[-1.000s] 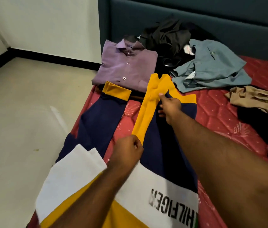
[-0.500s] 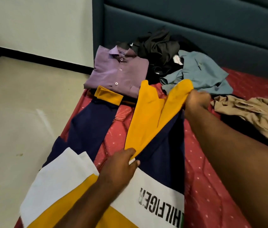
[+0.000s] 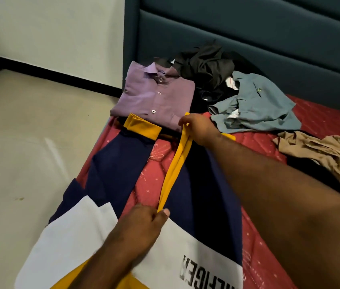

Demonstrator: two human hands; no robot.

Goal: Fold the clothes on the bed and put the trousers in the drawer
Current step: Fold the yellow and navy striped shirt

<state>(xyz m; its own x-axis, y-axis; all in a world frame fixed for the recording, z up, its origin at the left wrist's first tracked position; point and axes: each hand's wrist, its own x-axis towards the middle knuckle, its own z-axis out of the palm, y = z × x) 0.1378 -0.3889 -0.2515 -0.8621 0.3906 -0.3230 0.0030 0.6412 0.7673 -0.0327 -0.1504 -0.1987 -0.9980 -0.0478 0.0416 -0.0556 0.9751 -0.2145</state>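
Both forearms are bare, no sleeve in view. The left hand and right hand seem to carry no rings.

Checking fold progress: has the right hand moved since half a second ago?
Yes. The right hand moved left, from beside the grey-blue shirt to the purple shirt.

Sweatshirt lettering cut off by bottom edge.
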